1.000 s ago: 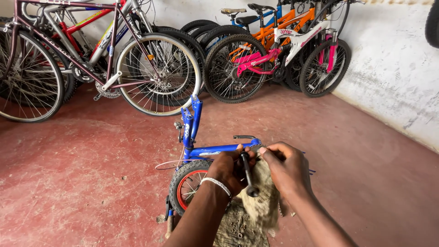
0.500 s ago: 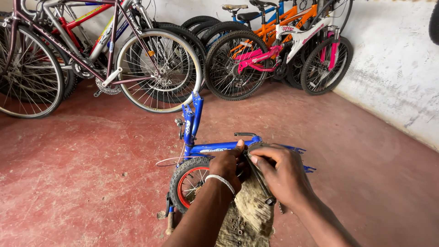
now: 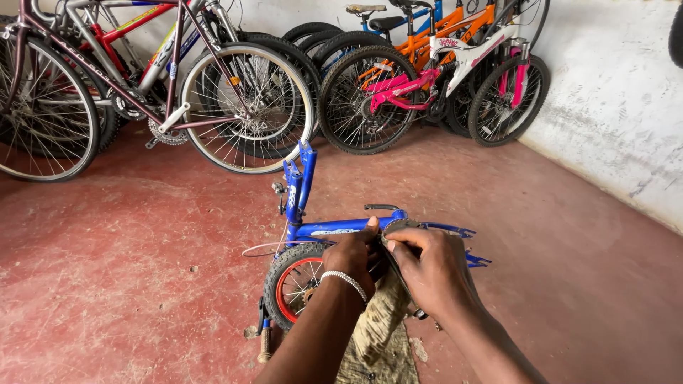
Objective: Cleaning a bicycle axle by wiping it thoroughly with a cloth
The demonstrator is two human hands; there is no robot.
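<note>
From the head camera I look down on a small blue bicycle frame [image 3: 334,229] lying upturned on the red floor [image 3: 121,284], and I place everything else by that frame. My left hand [image 3: 356,257] sits just on the near side of its main tube, fingers curled and the thumb raised against the tube; a beaded white bracelet [image 3: 344,281] circles that wrist. My right hand [image 3: 430,267] is touching the left one, just to its right, with the fingers bent closed over a dark chainring and crank [image 3: 395,229] at the middle of the frame. How firmly either hand pinches I cannot tell, since the fingers cover the metal, but both are closed on it rather than spread.

Below the frame, toward me, a worn, dirty rag [image 3: 380,334] hangs under my hands. At the frame's near left end sits its small wheel with a red rim [image 3: 295,283], and the blue fork [image 3: 299,181] stands up from the frame's far left end. The rear dropouts [image 3: 462,242] poke out on the frame's right side.

Beyond the frame, several full-size bicycles stand in a row: a red and silver one [image 3: 163,78] to the far left, a pink and white one [image 3: 455,71] and an orange one [image 3: 462,21] to the far right, leaning by the pale wall [image 3: 619,107].
</note>
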